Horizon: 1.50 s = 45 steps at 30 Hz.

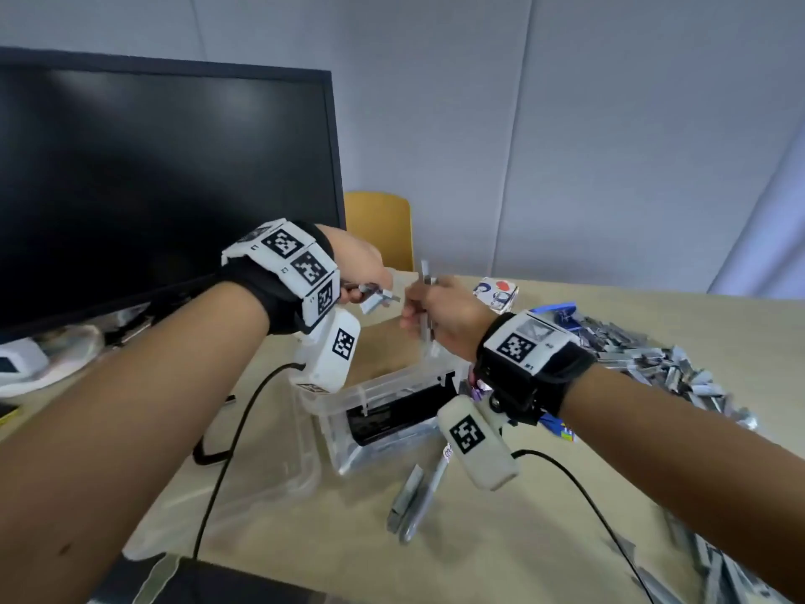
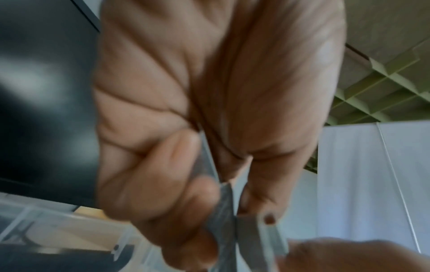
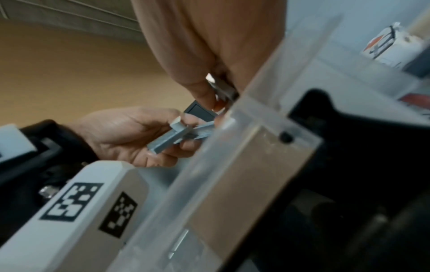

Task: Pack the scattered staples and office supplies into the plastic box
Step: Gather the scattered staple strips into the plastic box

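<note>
Grey metal: staple strips [image 1: 378, 298] are gripped in the left hand [image 1: 357, 263], with fingers and thumb curled round them, above the far side of the plastic box [image 1: 383, 411].
Left hand, wrist view: a strip is seen pinched between thumb and curled fingers [image 2: 163, 193]; the picture is blurred.
Right hand: the right hand [image 1: 444, 316] is closed on another staple strip [image 1: 426, 276], held roughly upright, just beside the left hand and above the box's far rim.
Hands together: the two hands are held close, their strips near each other; contact between the strips cannot be told.
Plastic box: the clear box is seen open on the table [image 1: 522, 538], below both hands, with a dark object [image 1: 392, 414] lying inside it.
Lid: a clear lid [image 1: 261, 494] is laid flat to the left of the box, touching or just beside it.
Loose staples: a large heap of staple strips [image 1: 653, 364] is spread to the right of the box, and more are scattered at its near right.
Near the box: a few strips [image 1: 411, 499] are laid just in front of the box.
Behind the box: a small white printed carton [image 1: 496, 294] is placed on the table beyond it, and a yellow chair [image 1: 379, 224] is seen behind.
Left of the box: a black monitor [image 1: 165, 176] is stood well to the left.
</note>
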Each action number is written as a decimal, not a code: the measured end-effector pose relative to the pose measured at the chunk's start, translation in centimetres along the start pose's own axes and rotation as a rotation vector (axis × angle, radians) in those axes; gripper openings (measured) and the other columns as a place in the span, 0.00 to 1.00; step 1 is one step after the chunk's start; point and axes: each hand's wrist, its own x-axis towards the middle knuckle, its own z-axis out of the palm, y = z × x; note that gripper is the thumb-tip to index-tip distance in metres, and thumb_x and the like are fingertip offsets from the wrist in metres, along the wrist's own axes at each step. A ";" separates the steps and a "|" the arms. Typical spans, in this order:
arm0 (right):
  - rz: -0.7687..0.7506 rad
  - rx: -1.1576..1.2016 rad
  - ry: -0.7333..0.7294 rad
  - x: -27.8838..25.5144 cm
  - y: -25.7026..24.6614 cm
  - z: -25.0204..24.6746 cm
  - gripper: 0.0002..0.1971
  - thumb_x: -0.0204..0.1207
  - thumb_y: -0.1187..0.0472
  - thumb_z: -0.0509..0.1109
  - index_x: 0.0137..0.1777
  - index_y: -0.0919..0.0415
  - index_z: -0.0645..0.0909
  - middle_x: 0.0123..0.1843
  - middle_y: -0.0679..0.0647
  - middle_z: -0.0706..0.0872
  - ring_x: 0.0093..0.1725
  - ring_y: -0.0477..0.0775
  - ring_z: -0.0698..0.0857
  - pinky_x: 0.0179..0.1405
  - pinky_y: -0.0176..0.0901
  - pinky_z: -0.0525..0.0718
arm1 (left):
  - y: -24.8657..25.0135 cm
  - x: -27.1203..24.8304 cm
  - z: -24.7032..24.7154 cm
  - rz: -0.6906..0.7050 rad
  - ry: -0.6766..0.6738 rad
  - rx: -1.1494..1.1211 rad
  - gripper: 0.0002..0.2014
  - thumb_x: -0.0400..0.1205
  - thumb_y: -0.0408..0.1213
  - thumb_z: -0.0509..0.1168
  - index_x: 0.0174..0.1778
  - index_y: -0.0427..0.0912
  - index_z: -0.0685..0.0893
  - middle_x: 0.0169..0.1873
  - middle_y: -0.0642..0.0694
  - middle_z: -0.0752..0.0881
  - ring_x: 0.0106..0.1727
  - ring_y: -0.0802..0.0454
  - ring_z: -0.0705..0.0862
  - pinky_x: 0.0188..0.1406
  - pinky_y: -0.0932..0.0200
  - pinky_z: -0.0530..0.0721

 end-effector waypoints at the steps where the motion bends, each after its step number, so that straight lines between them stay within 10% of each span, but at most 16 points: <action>1: 0.014 -0.026 -0.001 -0.1 0.1 -0.1 0.08 0.81 0.70 0.56 0.39 0.63 0.70 0.30 0.56 0.74 0.25 0.50 0.79 0.27 0.37 0.76 | 0.1 0.0 0.1 -0.008 -0.005 0.033 0.16 0.84 0.36 0.55 0.30 0.37 0.73 0.18 0.46 0.70 0.15 0.54 0.65 0.16 0.68 0.63; 4: 0.026 -0.163 -0.008 -0.3 0.3 -0.6 0.08 0.77 0.71 0.58 0.39 0.59 0.70 0.36 0.54 0.79 0.39 0.52 0.83 0.39 0.44 0.71 | 0.2 0.2 0.3 -0.010 -0.039 0.150 0.11 0.85 0.37 0.55 0.43 0.34 0.77 0.27 0.43 0.74 0.25 0.50 0.71 0.26 0.62 0.68; 9: -0.039 -0.368 0.030 -0.5 0.7 -1.0 0.09 0.75 0.70 0.60 0.37 0.56 0.71 0.49 0.62 0.83 0.48 0.56 0.79 0.30 0.39 0.67 | 0.6 0.8 0.9 0.020 -0.093 0.048 0.15 0.83 0.34 0.62 0.63 0.30 0.79 0.49 0.36 0.83 0.49 0.43 0.80 0.38 0.59 0.78; 12: -0.049 -0.379 0.047 -0.5 0.7 -1.5 0.08 0.75 0.71 0.59 0.38 0.58 0.73 0.42 0.58 0.81 0.42 0.55 0.78 0.29 0.38 0.68 | 1.0 1.4 1.5 0.045 -0.038 0.013 0.18 0.79 0.31 0.67 0.65 0.29 0.79 0.60 0.33 0.84 0.39 0.47 0.83 0.38 0.61 0.80; 17: -0.171 -0.446 0.120 -0.3 1.1 -2.4 0.13 0.75 0.70 0.59 0.32 0.55 0.71 0.42 0.59 0.84 0.50 0.59 0.85 0.40 0.43 0.80 | 2.5 1.3 1.7 0.037 -0.192 0.082 0.13 0.82 0.25 0.60 0.62 0.28 0.79 0.57 0.35 0.85 0.57 0.39 0.85 0.51 0.52 0.83; 20: -0.197 -0.310 0.110 -0.8 1.3 -3.4 0.13 0.75 0.73 0.57 0.33 0.59 0.71 0.33 0.61 0.82 0.35 0.60 0.84 0.43 0.54 0.85 | 3.6 1.2 1.5 0.050 -0.225 0.090 0.13 0.84 0.24 0.56 0.64 0.25 0.76 0.53 0.33 0.86 0.46 0.42 0.86 0.41 0.57 0.84; 24: -0.232 -0.264 0.087 -1.7 1.0 -5.9 0.14 0.77 0.75 0.56 0.33 0.60 0.72 0.27 0.57 0.79 0.24 0.47 0.81 0.31 0.39 0.84 | 6.6 0.9 1.3 0.144 -0.095 0.069 0.14 0.84 0.31 0.59 0.63 0.27 0.76 0.40 0.39 0.85 0.30 0.53 0.87 0.32 0.60 0.85; 29: -0.229 -0.371 0.182 -2.8 -0.2 -11.7 0.14 0.77 0.72 0.60 0.32 0.60 0.72 0.29 0.57 0.79 0.26 0.50 0.80 0.30 0.39 0.81 | 12.8 0.7 1.9 0.327 -0.031 0.017 0.16 0.86 0.36 0.55 0.65 0.29 0.74 0.47 0.39 0.85 0.40 0.51 0.84 0.28 0.67 0.83; 36: -0.075 -0.638 0.253 -4.4 0.6 -21.7 0.13 0.77 0.73 0.59 0.32 0.62 0.74 0.30 0.58 0.81 0.25 0.48 0.81 0.31 0.39 0.81 | 19.4 2.8 6.0 0.385 -0.051 0.127 0.17 0.86 0.35 0.54 0.66 0.29 0.76 0.58 0.34 0.86 0.54 0.41 0.85 0.38 0.58 0.79; 41: 0.070 -0.966 0.196 -5.4 3.3 -26.1 0.09 0.76 0.68 0.61 0.35 0.62 0.77 0.32 0.55 0.84 0.31 0.49 0.84 0.32 0.34 0.79 | 21.7 6.1 10.5 0.380 -0.089 0.167 0.12 0.84 0.35 0.57 0.55 0.31 0.80 0.50 0.38 0.87 0.45 0.44 0.83 0.34 0.60 0.78; 45: 0.170 -1.194 0.059 -5.4 5.3 -27.5 0.10 0.79 0.65 0.60 0.50 0.67 0.82 0.48 0.59 0.88 0.43 0.53 0.85 0.48 0.36 0.75 | 22.4 8.8 13.2 0.331 -0.016 0.180 0.11 0.84 0.34 0.57 0.55 0.32 0.80 0.54 0.37 0.86 0.48 0.44 0.83 0.39 0.58 0.79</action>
